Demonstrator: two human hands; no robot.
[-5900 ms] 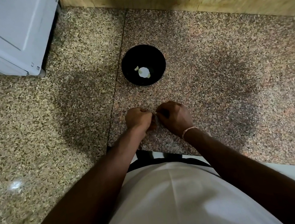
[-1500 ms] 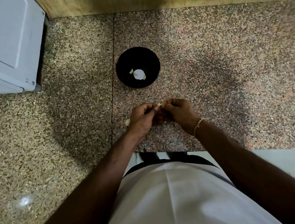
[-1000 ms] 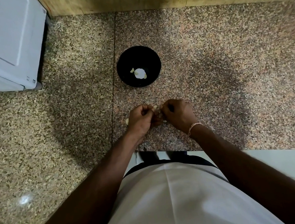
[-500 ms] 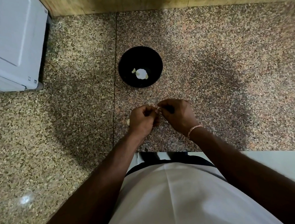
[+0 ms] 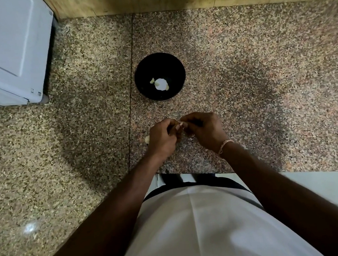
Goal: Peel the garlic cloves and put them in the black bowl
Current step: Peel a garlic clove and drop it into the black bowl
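On the granite counter (image 5: 240,60), near its front edge, both hands meet fingertip to fingertip. Left hand (image 5: 162,139) and right hand (image 5: 205,129) curl their fingers round a small pale clove (image 5: 181,124) — each grip narrow, pinching it between them; little of it shows. Another pale bit (image 5: 147,139) lies on the counter, just beside the left hand. Bowl (image 5: 159,76) stands beyond the hands, apart from them — black, with a few pale pieces (image 5: 161,84) at its bottom. White appliance (image 5: 5,51) sits at far left.
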